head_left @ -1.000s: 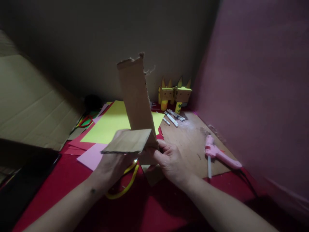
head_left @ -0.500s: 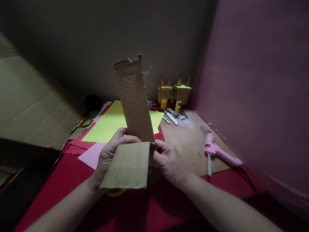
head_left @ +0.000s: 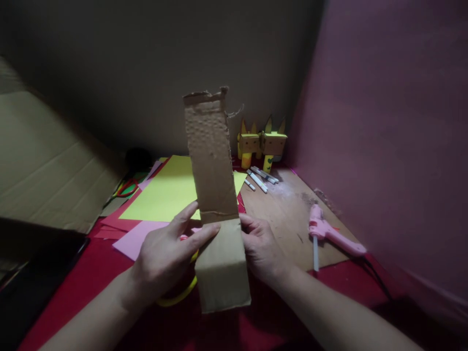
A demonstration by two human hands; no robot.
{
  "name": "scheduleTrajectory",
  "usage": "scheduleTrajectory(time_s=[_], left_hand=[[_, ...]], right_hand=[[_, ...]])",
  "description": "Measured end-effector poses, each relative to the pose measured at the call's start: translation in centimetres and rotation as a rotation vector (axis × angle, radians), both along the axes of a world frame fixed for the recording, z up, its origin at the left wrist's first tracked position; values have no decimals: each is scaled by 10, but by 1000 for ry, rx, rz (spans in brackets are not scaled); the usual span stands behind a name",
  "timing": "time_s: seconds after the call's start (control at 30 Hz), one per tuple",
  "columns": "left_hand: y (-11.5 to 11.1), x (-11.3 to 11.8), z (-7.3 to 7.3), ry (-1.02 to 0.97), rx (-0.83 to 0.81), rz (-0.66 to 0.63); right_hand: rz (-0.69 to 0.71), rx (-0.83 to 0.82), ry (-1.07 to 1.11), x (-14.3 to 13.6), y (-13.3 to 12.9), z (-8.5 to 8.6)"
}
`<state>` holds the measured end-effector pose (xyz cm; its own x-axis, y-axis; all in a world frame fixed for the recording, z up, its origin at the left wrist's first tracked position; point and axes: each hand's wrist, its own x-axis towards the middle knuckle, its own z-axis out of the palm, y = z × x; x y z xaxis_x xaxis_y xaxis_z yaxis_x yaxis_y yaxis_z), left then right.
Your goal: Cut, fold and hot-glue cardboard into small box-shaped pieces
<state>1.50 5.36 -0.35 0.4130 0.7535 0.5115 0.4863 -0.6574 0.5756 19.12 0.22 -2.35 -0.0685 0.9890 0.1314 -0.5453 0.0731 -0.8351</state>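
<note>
A folded strip of brown cardboard [head_left: 214, 161] stands upright in front of me, its lower part bent toward me. My left hand [head_left: 164, 248] touches its left edge near the fold, with the index finger and thumb spread apart. My right hand [head_left: 263, 248] pinches the right edge of the strip beside the fold. The strip's top edge is torn, with a loose fibre at its right corner. Below my left hand, a yellow loop [head_left: 177, 298] shows partly behind the cardboard.
Yellow paper [head_left: 157, 195] and pink paper [head_left: 133, 239] lie at left, near red-handled scissors [head_left: 127, 187]. Markers [head_left: 258, 180] and a pink glue gun [head_left: 325, 229] rest on a cardboard sheet [head_left: 285, 219]. Two cardboard figures [head_left: 274, 144] stand behind.
The cardboard has turned and shifted right, its lower flap now hanging down in line with the strip. My left hand has come out from behind the flap, its fingers more spread.
</note>
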Motion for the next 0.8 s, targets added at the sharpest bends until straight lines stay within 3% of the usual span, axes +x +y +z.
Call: scheduleTrajectory(time_s=[0.07, 0.17, 0.33, 0.4, 0.7, 0.8], left_hand=[[-3, 2, 5, 77, -34, 44], [-6, 3, 1, 155, -21, 1], [-1, -7, -24, 165, 428, -151], [1, -10, -28, 187, 515, -185], [1, -1, -17, 33, 378, -373], [1, -2, -16, 27, 372, -379]], right_hand=[[-1, -1, 2, 2, 0, -2], [-19, -15, -12, 4, 0, -4], [-15, -39, -30, 2, 0, -2], [-14, -51, -29, 2, 0, 0], [-36, -131, -2, 1, -2, 7], [-36, -177, -68, 0, -2, 15]])
